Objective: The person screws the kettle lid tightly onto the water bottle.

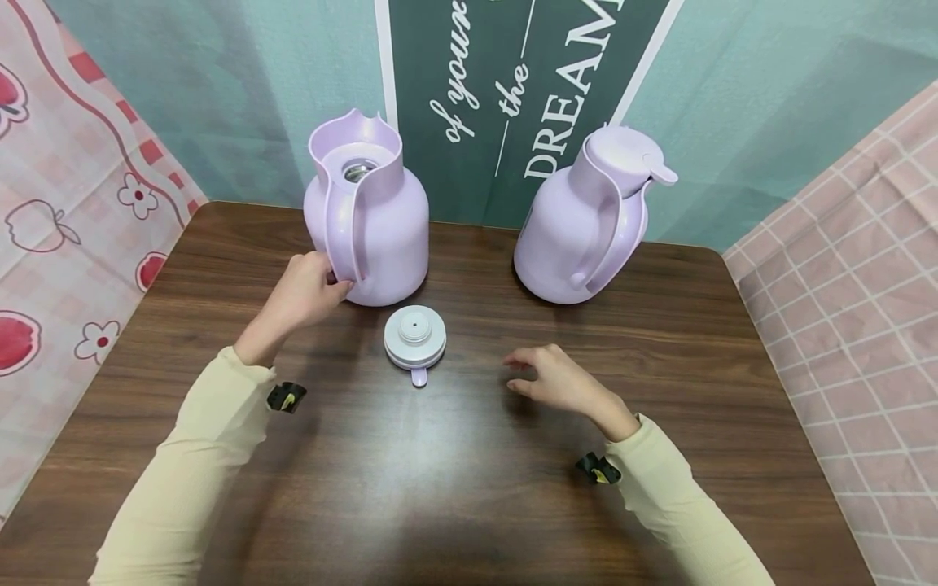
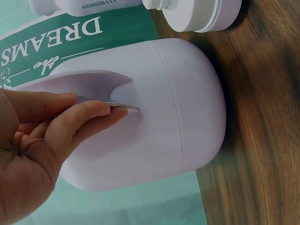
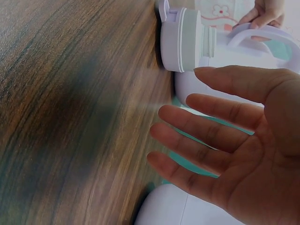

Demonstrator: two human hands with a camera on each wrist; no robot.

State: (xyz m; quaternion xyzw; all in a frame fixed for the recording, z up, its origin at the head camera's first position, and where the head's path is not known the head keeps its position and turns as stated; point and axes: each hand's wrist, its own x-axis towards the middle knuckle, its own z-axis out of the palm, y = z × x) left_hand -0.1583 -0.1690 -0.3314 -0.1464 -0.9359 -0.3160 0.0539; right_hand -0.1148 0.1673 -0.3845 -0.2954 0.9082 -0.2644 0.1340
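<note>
The left hand (image 1: 302, 286) pinches the jug's (image 1: 396, 236) handle (image 1: 339, 228); holding firmly should help. The right hand (image 1: 554, 378) is spread near the lid (image 1: 414, 340).

Head view: bright, even light; pale glare on brown wood-grain tabletop (image 1: 432, 472); soft shadows beside cream fabric sleeves (image 1: 183, 456). Wrist views: dimmer; soft-edged tabletop shadow in right.

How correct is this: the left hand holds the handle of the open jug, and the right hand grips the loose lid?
Not quite: the right hand grips nothing; the head view shows it apart from the loose lid. The left hand does hold the handle of the open jug.
</note>
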